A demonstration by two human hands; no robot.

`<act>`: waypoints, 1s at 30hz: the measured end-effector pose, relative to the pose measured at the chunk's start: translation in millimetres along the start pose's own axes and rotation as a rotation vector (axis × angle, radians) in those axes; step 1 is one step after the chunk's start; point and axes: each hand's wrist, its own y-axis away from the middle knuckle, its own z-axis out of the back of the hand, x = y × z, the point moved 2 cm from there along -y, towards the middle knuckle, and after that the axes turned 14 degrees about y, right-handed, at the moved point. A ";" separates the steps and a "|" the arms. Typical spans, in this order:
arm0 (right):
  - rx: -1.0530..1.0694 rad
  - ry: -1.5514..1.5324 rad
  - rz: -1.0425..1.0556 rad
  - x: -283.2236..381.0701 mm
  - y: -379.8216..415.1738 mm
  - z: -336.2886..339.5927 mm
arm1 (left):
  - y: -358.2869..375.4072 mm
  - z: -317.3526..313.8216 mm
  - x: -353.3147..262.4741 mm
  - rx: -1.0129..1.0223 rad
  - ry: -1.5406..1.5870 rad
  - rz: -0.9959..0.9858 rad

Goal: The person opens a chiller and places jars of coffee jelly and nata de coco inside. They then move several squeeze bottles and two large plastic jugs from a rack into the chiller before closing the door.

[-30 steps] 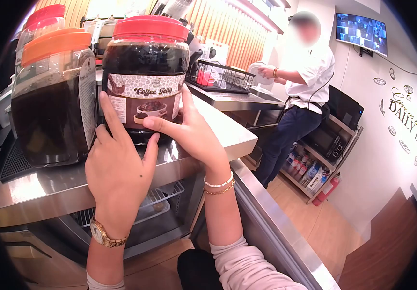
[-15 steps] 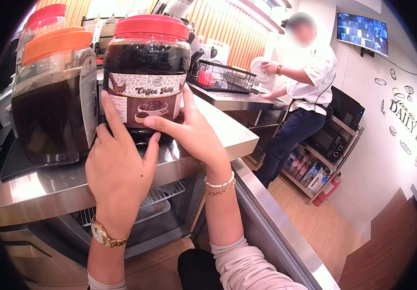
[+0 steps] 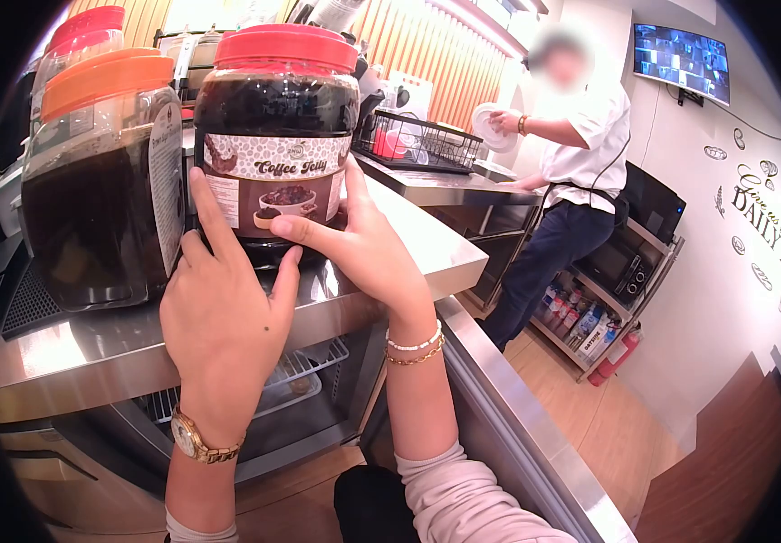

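Note:
A jar of coffee jelly with a red lid and a dark filling stands upright near the edge of the steel counter. Both hands clasp its lower part. My left hand lies along its left side, index finger stretched up and thumb near the base. On the right side, my right hand curls round it, its thumb across the front label. Close by on the left is a jar with an orange lid, dark inside. A further red-lidded jar is partly hidden behind that one.
Under the counter, an open compartment shows a wire shelf. A black wire basket sits on the far counter. There a co-worker holds white plates or lids. A rack with a microwave and a fire extinguisher stand right.
My hands and the coffee jelly jar keep their places. Behind, the co-worker leans slightly, still holding the white stack.

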 end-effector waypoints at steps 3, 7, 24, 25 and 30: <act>0.004 0.004 -0.004 3.0 0.2 0.2 | -0.2 0.7 -0.1 0.000 0.000 0.001; -0.004 0.017 -0.007 2.9 0.4 0.2 | -0.4 1.5 -0.5 -0.001 0.004 0.002; -0.070 -0.149 -0.141 15.1 -9.7 -0.6 | -30.4 13.4 3.3 0.162 0.262 0.127; -0.067 -0.185 -0.118 13.9 -10.1 -3.1 | -32.3 11.1 6.0 0.119 0.295 0.079; -0.018 -0.240 0.017 9.3 -14.7 -1.7 | -36.9 6.9 9.3 0.092 0.485 0.088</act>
